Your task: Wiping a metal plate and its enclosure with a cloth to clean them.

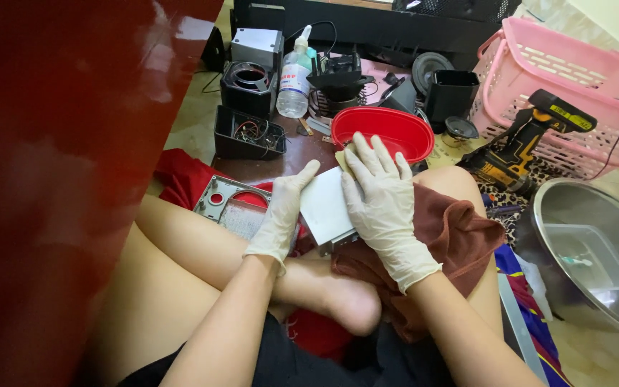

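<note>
I sit cross-legged on the floor, both hands in white latex gloves. My left hand grips the left edge of a flat grey metal box that rests on my lap. My right hand lies flat on the box's right side, fingers spread, pressing a small tan pad against its far end. A brown cloth is draped over my right knee, under the box.
A red oval bowl sits just beyond my hands. A grey frame panel lies left on red cloth. Further off are black speaker housings, a clear bottle, a yellow-black drill, a pink basket and a steel basin. A glossy red panel fills the left.
</note>
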